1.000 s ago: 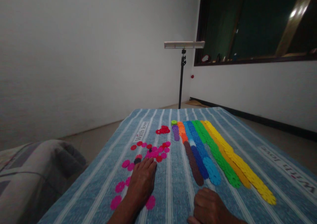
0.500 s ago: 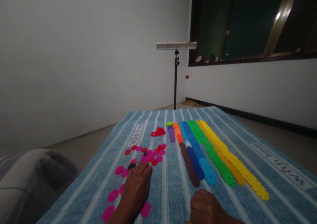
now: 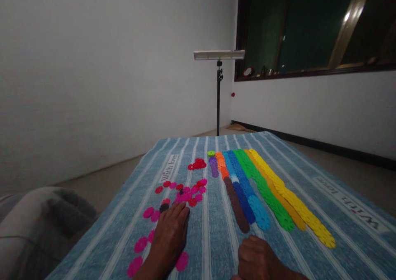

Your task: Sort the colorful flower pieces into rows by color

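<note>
My left hand [image 3: 170, 234] lies palm down on the cloth, fingers stretched forward, their tips against the pink snowflake discs [image 3: 185, 196]. More pink discs [image 3: 140, 244] lie scattered beside its wrist, with a black disc [image 3: 164, 207] near the knuckles. My right hand [image 3: 257, 257] is curled into a fist on the cloth; whatever its fingers may hold is hidden. Just beyond that fist ends a brown row of discs [image 3: 236, 205]. A small pile of red discs [image 3: 198, 163] sits farther back.
Overlapping rows run away from me on the right: dark blue discs [image 3: 244, 203], light blue discs [image 3: 261, 218], green discs [image 3: 283, 218] and yellow discs [image 3: 321, 232]. Orange discs [image 3: 221, 164] and purple discs [image 3: 213, 166] lie at the back. Behind the striped cloth [image 3: 216, 247] stands a lamp [image 3: 219, 55].
The view has shifted very slightly. Both hands and the discs otherwise stay where they were.
</note>
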`<state>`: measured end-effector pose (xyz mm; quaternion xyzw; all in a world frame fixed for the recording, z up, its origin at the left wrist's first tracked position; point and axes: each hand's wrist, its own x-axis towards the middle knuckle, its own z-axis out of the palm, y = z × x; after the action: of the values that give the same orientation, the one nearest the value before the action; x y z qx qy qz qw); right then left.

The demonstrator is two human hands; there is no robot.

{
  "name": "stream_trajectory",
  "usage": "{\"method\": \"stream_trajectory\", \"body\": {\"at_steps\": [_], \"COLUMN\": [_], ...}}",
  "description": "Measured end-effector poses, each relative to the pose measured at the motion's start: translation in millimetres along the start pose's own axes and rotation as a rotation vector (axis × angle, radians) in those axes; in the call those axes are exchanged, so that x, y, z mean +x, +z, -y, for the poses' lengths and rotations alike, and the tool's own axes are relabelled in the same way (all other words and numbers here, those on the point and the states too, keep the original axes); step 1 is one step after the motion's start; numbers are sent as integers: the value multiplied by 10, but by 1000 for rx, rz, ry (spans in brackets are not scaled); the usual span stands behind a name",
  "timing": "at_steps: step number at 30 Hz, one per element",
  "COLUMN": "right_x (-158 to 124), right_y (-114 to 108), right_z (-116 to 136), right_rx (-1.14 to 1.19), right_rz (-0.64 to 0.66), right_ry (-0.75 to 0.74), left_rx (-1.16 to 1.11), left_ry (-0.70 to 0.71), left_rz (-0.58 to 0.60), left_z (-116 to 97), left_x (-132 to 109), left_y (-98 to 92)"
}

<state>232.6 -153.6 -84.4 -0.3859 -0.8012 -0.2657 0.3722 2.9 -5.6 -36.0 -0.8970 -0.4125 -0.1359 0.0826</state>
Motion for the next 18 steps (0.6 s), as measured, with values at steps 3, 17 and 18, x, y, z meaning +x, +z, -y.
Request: {"method": "stream_trajectory", "body": {"at_steps": [3, 17, 18], "right_x": [-23, 15, 22], "right_y": [1, -42, -47], "right_z": [0, 17, 19], "right_rx": [12, 15, 15], "right_rz": [3, 4, 0], "right_ry": [-1, 20, 24], "left_rx": [-5, -14, -19], "left_ry": [2, 12, 11], "left_rz": [-10, -16, -10], "left_z": [0, 5, -1], "left_x": [-6, -8, -8], "left_y": [4, 20, 9]}}
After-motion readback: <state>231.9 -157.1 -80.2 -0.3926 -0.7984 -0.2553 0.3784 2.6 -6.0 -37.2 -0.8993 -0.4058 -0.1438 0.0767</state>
